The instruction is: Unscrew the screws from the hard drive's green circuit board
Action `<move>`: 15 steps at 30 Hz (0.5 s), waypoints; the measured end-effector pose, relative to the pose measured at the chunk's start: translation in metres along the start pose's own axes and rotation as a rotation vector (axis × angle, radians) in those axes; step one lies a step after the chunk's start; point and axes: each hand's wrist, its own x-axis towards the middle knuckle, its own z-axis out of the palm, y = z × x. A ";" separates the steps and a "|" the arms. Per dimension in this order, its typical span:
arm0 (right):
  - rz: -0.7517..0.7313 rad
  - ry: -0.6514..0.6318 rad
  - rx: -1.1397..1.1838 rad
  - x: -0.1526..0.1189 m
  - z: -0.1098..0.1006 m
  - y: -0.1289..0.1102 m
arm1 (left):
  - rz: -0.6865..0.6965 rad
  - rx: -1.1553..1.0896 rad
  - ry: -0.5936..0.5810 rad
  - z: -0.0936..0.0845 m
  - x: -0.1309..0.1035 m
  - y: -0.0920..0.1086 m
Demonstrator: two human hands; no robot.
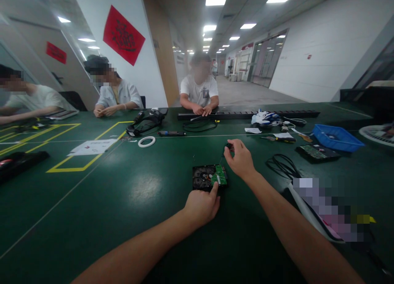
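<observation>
A hard drive [201, 176] lies on the green table in front of me, its green circuit board [219, 174] facing up. My left hand [201, 206] holds the drive at its near edge, with the index fingertip pressed on the board and the other fingers curled. My right hand [239, 157] is pinched round the dark handle of a small screwdriver [228, 145], just beyond the drive's right side. Its thin shaft slants down toward the board's far edge; whether the tip touches a screw is too small to tell.
To the right are a second hard drive [317, 152], a blue tray [338, 138], pliers [278, 139] and a coiled black cable [283, 167]. A white tape ring [147, 142] and paper sheet [92, 147] lie left. Across the table sits a person [199, 89]; two more sit left.
</observation>
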 end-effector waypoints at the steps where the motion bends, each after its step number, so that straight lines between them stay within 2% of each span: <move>1: 0.003 0.002 0.001 0.000 0.000 0.000 | -0.003 -0.001 -0.002 0.000 0.000 0.000; 15: 0.046 0.008 0.001 -0.001 0.002 0.000 | -0.002 0.011 0.019 0.002 0.000 0.000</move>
